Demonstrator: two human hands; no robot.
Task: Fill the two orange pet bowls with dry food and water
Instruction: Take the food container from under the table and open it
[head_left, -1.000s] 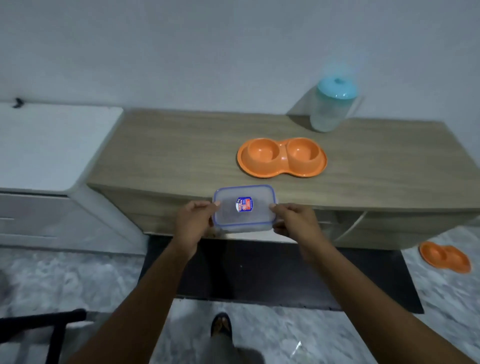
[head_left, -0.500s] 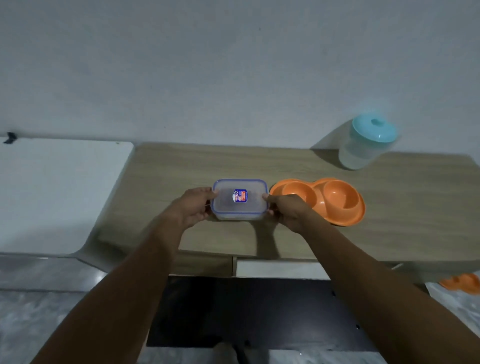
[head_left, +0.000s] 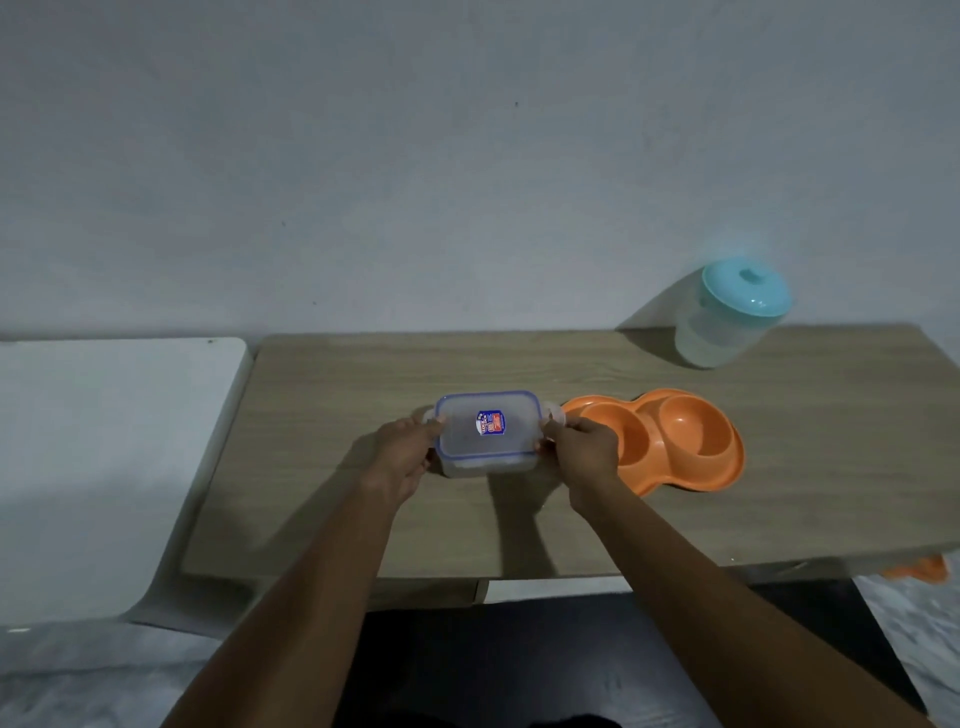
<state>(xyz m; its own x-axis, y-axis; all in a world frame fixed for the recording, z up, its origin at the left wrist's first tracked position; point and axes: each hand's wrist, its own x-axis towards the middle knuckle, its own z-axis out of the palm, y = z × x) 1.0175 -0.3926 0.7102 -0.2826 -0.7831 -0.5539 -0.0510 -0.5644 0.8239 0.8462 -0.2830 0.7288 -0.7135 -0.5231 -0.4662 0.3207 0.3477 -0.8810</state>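
A clear rectangular food container (head_left: 487, 434) with a blue-rimmed lid and a small label rests on the wooden table (head_left: 363, 499). My left hand (head_left: 404, 457) grips its left end and my right hand (head_left: 584, 452) grips its right end, where the side clips stick out. Just to the right lies the orange double pet bowl (head_left: 660, 441); both of its wells look empty. A clear jug with a teal lid (head_left: 727, 317) stands at the back right by the wall. What is inside the container is hidden by the frosted lid.
A white cabinet top (head_left: 104, 457) adjoins the table on the left. A grey wall runs behind. Below the table's front edge lies a dark mat (head_left: 519, 660), and part of another orange bowl (head_left: 919, 569) shows on the floor at the right.
The container has gone from in front of the table edge onto the tabletop beside the orange bowl. The side clips now stick out from the lid. The view has moved closer.
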